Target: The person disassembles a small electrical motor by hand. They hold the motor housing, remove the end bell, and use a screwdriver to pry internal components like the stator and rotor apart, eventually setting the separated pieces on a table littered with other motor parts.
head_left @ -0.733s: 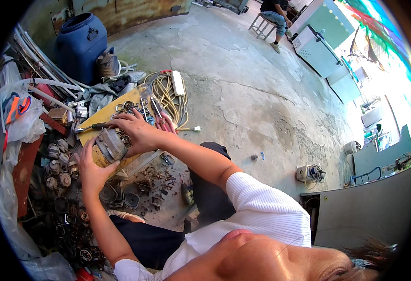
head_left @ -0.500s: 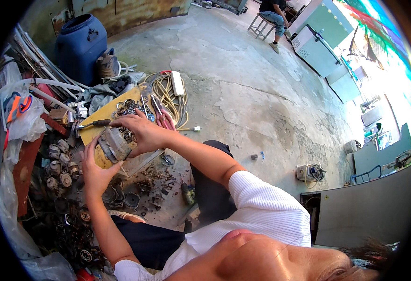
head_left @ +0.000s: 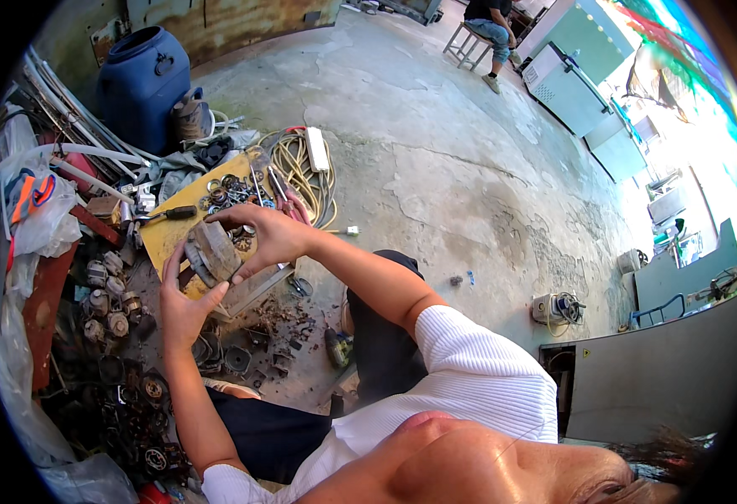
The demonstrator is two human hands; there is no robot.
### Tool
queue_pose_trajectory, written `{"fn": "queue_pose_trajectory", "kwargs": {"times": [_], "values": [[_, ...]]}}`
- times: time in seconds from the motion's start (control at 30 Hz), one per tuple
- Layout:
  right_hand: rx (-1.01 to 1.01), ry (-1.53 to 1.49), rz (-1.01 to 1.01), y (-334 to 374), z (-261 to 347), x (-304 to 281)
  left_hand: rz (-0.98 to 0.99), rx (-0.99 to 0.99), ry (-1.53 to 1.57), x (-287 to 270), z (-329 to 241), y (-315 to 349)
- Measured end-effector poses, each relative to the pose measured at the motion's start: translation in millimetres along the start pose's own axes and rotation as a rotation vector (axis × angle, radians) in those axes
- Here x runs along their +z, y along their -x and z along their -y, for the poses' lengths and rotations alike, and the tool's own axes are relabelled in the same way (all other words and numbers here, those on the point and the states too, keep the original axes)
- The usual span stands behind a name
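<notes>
Between my two hands is a worn grey metal electric motor (head_left: pixel 212 254), tilted above a yellow board (head_left: pixel 157 242). My left hand (head_left: pixel 185 309) grips its near left side, thumb along the bottom edge. From the right, my right hand (head_left: pixel 273 238) wraps over its top and side, hiding part of it. A screwdriver (head_left: pixel 181 213) with a black handle lies on the board just beyond the motor. Rings and small metal parts (head_left: pixel 227 193) are heaped at the board's far end, beside pliers (head_left: pixel 294 207) with red handles.
Small motors (head_left: pixel 100 299) and dark scrap parts pile up on the left. A green power drill (head_left: pixel 336 346) lies by my leg. Coiled cable (head_left: pixel 288 163) and a white power strip (head_left: pixel 316 149) rest beyond the board. A blue barrel (head_left: pixel 143 91) stands behind; a person (head_left: pixel 492 40) sits far off.
The motor has turned in my hands and now tilts more, showing a different side. Both hands have shifted slightly to the right with it.
</notes>
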State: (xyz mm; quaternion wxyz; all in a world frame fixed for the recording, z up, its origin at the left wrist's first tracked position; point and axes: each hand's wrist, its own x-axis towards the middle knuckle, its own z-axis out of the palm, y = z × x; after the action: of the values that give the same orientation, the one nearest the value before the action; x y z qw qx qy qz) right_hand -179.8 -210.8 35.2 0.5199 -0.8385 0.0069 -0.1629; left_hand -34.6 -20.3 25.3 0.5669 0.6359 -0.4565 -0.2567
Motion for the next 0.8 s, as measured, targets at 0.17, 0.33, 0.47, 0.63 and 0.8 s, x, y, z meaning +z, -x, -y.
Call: {"fn": "queue_pose_trajectory", "kwargs": {"times": [0.17,0.33,0.47,0.63,0.8], "values": [[0.038,-0.076,-0.018,3.9,-3.9,-0.1,0.005,-0.063,0.120,6.4,13.9,-0.5],[0.056,-0.044,-0.016,6.9,-5.1,-3.4,-0.020,-0.125,0.248,17.5,12.5,-1.3],[0.077,-0.068,-0.025,9.1,-11.1,-4.9,-0.040,-0.207,0.377,23.6,7.4,-3.4],[0.181,-0.102,-0.024,5.8,-11.2,-0.5,-0.020,-0.234,0.525,23.8,9.3,-5.8],[0.206,-0.401,0.039,7.1,-18.6,6.5,-0.061,-0.222,0.551,23.3,23.5,-3.4]]}}
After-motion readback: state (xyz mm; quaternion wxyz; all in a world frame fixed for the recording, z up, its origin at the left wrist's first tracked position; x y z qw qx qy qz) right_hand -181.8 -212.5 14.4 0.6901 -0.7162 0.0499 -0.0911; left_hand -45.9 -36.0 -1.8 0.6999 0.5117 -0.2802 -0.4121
